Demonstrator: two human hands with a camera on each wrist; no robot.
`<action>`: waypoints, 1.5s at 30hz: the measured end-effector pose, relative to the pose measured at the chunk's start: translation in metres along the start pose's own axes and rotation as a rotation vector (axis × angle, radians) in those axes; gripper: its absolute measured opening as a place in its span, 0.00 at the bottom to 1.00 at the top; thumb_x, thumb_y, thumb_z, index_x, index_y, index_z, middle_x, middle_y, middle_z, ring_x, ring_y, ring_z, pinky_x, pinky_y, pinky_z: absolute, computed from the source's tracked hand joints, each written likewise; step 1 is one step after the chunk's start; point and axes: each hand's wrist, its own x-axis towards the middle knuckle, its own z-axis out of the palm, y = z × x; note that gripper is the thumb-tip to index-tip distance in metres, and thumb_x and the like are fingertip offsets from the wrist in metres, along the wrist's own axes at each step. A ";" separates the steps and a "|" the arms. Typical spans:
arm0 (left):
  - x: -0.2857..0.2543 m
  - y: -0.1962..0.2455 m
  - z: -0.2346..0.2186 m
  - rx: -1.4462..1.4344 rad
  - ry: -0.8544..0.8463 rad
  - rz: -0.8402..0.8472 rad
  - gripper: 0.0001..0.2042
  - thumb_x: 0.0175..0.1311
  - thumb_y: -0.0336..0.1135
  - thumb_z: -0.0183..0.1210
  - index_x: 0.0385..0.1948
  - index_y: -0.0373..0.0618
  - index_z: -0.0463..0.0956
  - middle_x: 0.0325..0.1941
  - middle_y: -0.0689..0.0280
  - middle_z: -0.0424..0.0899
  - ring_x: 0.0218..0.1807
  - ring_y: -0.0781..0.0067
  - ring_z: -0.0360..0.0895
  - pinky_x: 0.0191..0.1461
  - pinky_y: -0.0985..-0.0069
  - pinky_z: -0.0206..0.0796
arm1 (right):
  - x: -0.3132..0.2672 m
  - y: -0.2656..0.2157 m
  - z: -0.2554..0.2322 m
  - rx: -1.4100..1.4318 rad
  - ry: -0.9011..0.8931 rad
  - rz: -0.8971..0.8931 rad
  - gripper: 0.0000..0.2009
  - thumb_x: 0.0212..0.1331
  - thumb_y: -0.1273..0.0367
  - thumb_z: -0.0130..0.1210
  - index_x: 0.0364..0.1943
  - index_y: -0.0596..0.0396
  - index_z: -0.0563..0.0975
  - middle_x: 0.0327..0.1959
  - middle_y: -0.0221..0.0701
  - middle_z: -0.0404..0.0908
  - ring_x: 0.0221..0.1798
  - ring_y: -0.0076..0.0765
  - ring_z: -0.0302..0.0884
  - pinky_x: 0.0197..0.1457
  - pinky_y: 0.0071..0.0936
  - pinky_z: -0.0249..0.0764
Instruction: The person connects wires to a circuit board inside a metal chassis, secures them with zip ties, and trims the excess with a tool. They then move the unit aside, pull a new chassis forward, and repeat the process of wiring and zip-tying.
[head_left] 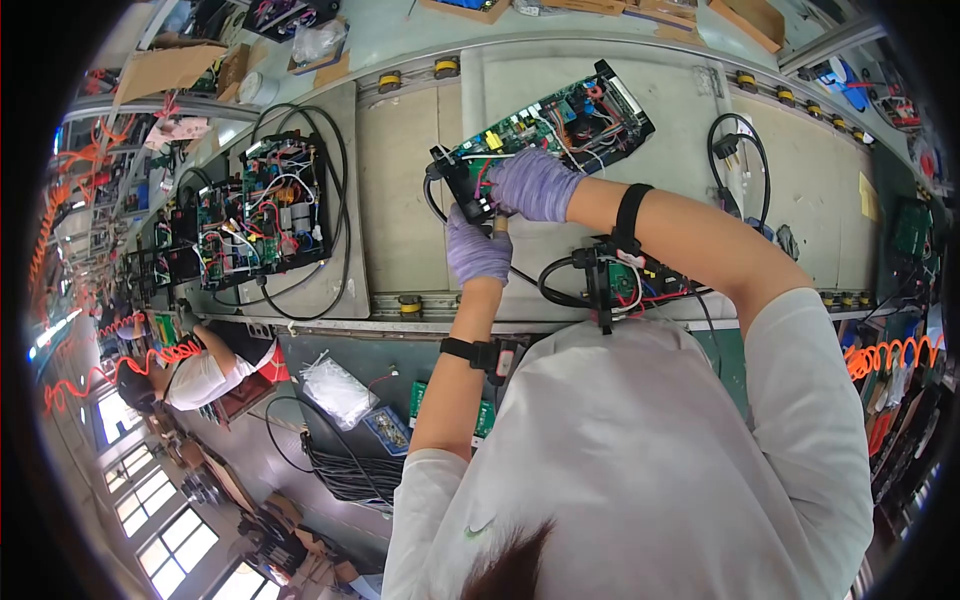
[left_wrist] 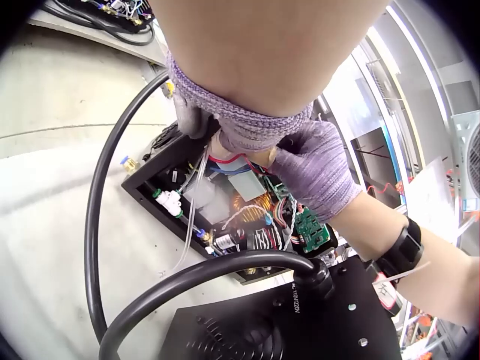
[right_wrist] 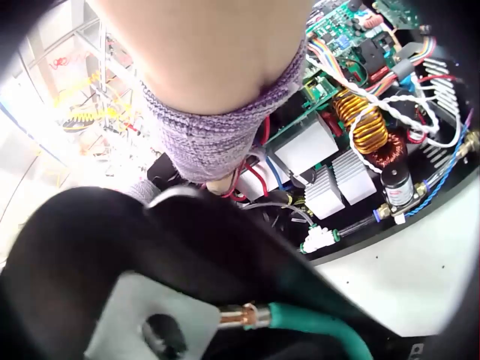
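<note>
On the bench, an open black chassis (head_left: 632, 108) full of circuit boards and wiring lies at a slant. My left hand (head_left: 478, 250), in a purple knit glove, grips the near left end of the chassis, with fingers over the edge in the left wrist view. Above it, my right hand (head_left: 538, 186), gloved alike, bends down inside that same end, among red wires (right_wrist: 255, 178); its fingertips are mostly hidden, and I cannot tell what they hold. Close to the hands are a white tube fitting (left_wrist: 169, 201), silver heat sinks (right_wrist: 341, 184) and a copper coil (right_wrist: 361, 124).
A black cable (left_wrist: 94, 217) loops from the chassis end. A second wired unit (head_left: 265, 215) sits left on the bench, and another (head_left: 625, 280) right in front of my body. Rollers (head_left: 446, 67) line the bench rails. Another person (head_left: 205, 375) works at far left.
</note>
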 end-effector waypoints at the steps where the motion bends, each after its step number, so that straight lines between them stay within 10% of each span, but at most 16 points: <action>1: -0.003 0.004 -0.001 -0.003 -0.010 -0.011 0.34 0.49 0.35 0.66 0.58 0.36 0.60 0.48 0.52 0.76 0.43 0.53 0.78 0.46 0.63 0.71 | 0.000 0.001 0.004 0.011 0.039 0.011 0.14 0.45 0.68 0.61 0.39 0.57 0.78 0.26 0.39 0.82 0.31 0.46 0.82 0.33 0.40 0.76; 5: -0.003 -0.008 0.009 0.042 0.015 0.028 0.36 0.45 0.31 0.68 0.59 0.40 0.58 0.45 0.59 0.77 0.36 0.65 0.80 0.41 0.70 0.73 | -0.001 0.001 0.012 0.022 0.086 -0.053 0.15 0.44 0.69 0.61 0.38 0.57 0.78 0.29 0.39 0.82 0.33 0.45 0.82 0.34 0.40 0.76; 15: -0.004 0.008 -0.034 0.079 -0.230 0.066 0.38 0.47 0.39 0.65 0.62 0.38 0.56 0.52 0.51 0.72 0.42 0.56 0.78 0.48 0.64 0.71 | 0.003 -0.009 -0.009 0.025 -0.118 0.100 0.14 0.45 0.68 0.60 0.40 0.50 0.79 0.36 0.33 0.81 0.39 0.43 0.82 0.39 0.39 0.76; 22: -0.016 0.030 -0.047 0.156 0.412 0.395 0.26 0.50 0.42 0.65 0.53 0.47 0.71 0.54 0.50 0.69 0.53 0.50 0.69 0.57 0.61 0.64 | -0.029 0.009 -0.048 0.161 0.038 0.259 0.09 0.52 0.61 0.58 0.35 0.46 0.82 0.40 0.31 0.77 0.44 0.40 0.77 0.44 0.37 0.74; 27: 0.005 0.038 -0.029 0.367 0.298 0.280 0.13 0.50 0.44 0.63 0.38 0.57 0.80 0.63 0.61 0.63 0.66 0.50 0.54 0.68 0.47 0.41 | -0.043 0.019 -0.050 0.214 0.072 0.269 0.10 0.53 0.59 0.57 0.35 0.46 0.82 0.39 0.32 0.78 0.43 0.43 0.77 0.46 0.38 0.73; 34: 0.006 0.044 -0.025 0.418 0.341 0.559 0.09 0.50 0.41 0.61 0.31 0.49 0.81 0.60 0.66 0.68 0.64 0.51 0.56 0.65 0.49 0.45 | -0.042 0.011 -0.046 0.256 0.034 0.353 0.11 0.52 0.61 0.58 0.37 0.48 0.82 0.38 0.35 0.80 0.43 0.45 0.78 0.45 0.40 0.74; 45: 0.021 0.021 -0.036 0.283 -0.016 0.551 0.09 0.53 0.42 0.60 0.33 0.52 0.83 0.61 0.69 0.69 0.65 0.48 0.55 0.66 0.50 0.44 | -0.023 0.012 -0.049 0.176 -0.052 0.557 0.13 0.47 0.64 0.63 0.39 0.48 0.80 0.38 0.36 0.80 0.44 0.44 0.78 0.47 0.37 0.74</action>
